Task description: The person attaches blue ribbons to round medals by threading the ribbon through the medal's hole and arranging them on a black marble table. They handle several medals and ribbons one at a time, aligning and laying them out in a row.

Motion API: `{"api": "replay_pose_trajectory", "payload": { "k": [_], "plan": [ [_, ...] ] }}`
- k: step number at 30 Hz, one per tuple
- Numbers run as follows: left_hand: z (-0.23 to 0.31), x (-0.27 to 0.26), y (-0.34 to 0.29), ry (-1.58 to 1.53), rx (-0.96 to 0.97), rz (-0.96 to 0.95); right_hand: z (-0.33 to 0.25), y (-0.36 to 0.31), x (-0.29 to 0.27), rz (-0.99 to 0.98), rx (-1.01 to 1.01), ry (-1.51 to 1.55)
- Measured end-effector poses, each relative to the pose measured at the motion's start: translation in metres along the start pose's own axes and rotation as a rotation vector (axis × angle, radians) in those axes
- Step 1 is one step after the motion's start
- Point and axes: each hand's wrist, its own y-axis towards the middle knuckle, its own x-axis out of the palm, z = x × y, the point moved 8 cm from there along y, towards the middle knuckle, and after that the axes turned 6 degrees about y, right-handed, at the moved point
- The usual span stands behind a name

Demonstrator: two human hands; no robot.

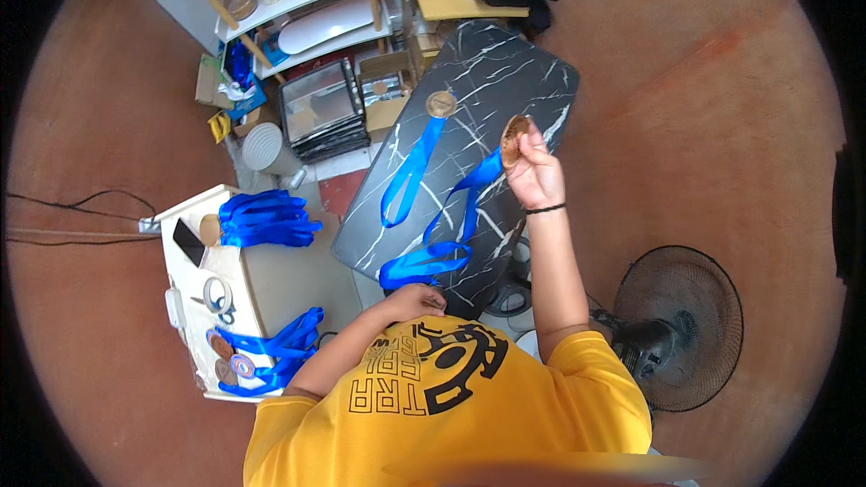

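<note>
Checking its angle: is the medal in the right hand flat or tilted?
Tilted: the medal in the right hand shows as a narrow oval.

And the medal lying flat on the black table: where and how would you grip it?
Probably pinch the medal by its left and right edges, coming from above: it lies flat, and its blue ribbon trails off the near side, leaving those edges free.

Free room over the black table (496,56) beyond the medal (441,105) — nearer obstacles: blue ribbons (421,155).
</note>
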Motion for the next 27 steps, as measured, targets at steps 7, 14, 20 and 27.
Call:
{"api": "replay_pose_trajectory", "payload": {
  "k": [7,14,20,27],
  "plan": [
    [-0.012,0.031,0.078,0.407,0.137,0.071,-0.057,-0.050,0.153,-0.047,-0.442,-0.826],
    [-0.008,0.012,0.070,0.752,0.160,0.332,-0.045,-0.094,0.177,-0.137,-0.425,-0.912],
    [0.007,0.001,0.067,0.959,0.033,0.448,-0.029,-0.117,0.189,-0.200,-0.390,-1.003],
    [0.150,-0.148,0.012,-0.363,0.413,0.771,-0.014,-0.138,0.216,-0.368,-0.209,-1.362]
  ]
}}
